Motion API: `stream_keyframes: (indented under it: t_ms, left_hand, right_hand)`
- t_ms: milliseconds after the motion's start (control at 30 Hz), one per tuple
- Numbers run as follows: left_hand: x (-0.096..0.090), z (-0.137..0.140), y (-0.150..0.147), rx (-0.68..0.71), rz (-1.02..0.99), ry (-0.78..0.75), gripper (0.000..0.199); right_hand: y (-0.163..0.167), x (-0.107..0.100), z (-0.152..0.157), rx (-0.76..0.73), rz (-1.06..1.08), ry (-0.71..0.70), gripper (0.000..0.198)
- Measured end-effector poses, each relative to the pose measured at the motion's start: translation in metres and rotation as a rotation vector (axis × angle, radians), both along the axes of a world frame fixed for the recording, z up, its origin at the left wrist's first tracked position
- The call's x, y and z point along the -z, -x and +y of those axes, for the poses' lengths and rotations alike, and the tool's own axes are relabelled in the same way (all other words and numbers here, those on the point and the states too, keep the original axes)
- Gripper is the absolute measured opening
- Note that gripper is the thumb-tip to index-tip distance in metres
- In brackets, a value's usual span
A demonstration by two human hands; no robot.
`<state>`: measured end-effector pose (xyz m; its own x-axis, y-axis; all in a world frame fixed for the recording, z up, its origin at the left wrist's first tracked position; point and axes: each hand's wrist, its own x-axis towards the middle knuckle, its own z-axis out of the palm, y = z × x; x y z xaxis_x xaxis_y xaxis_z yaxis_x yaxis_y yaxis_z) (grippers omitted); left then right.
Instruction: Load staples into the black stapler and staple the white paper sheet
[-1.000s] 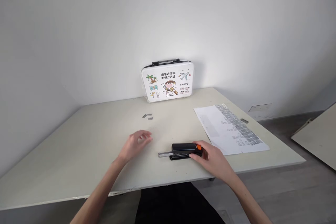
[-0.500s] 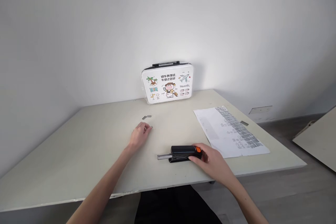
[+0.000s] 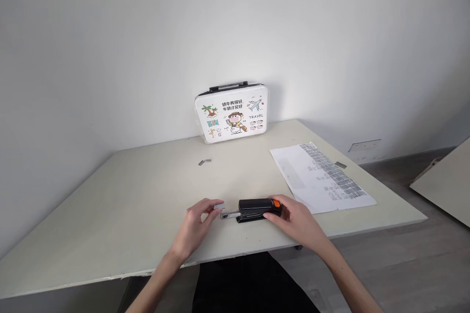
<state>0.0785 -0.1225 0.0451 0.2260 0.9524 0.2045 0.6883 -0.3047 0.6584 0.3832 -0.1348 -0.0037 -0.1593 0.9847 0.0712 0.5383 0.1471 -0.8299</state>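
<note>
A black stapler (image 3: 254,207) with an orange patch lies near the table's front edge, its metal staple tray (image 3: 230,215) sticking out to the left. My right hand (image 3: 293,217) is closed around the stapler's right end. Pinched between the thumb and forefinger of my left hand (image 3: 198,222) is a small strip of staples (image 3: 219,206), held just above the outer end of the tray. Further back on the table lie more staple strips (image 3: 204,162).
A white case (image 3: 232,113) with cartoon prints leans against the wall at the back of the table (image 3: 128,205). To the right lies a printed paper sheet (image 3: 312,176), with another small grey strip (image 3: 340,165) beside it near the table's right edge.
My left hand has come toward me and to the right with the staple strip, from near the loose strips to the stapler's tray. My right hand keeps its grip on the stapler.
</note>
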Motion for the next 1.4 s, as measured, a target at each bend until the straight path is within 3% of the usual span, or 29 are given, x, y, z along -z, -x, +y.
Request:
stream_keyframes:
  t_ms: [167,367,833,1133,1400]
  left_hand:
    - [0.008,-0.003,-0.002,0.071,0.018,-0.021,0.029]
    - [0.006,-0.005,-0.007,0.134,0.045,0.006,0.027]
    - [0.013,-0.005,-0.014,0.194,0.134,-0.158,0.026]
    - [0.013,0.007,0.024,0.268,-0.039,0.071,0.024]
    - [0.021,0.042,-0.020,0.516,-0.135,0.097,0.035]
  right_hand:
    - [0.000,0.000,0.000,0.001,-0.007,-0.009,0.041]
    - [0.001,-0.001,-0.001,0.006,-0.015,-0.004,0.043]
    - [0.000,-0.002,-0.002,0.003,-0.019,0.011,0.043]
    - [-0.002,0.005,0.001,-0.025,0.015,-0.008,0.042]
    - [-0.006,0.002,0.003,-0.106,0.011,-0.020,0.040]
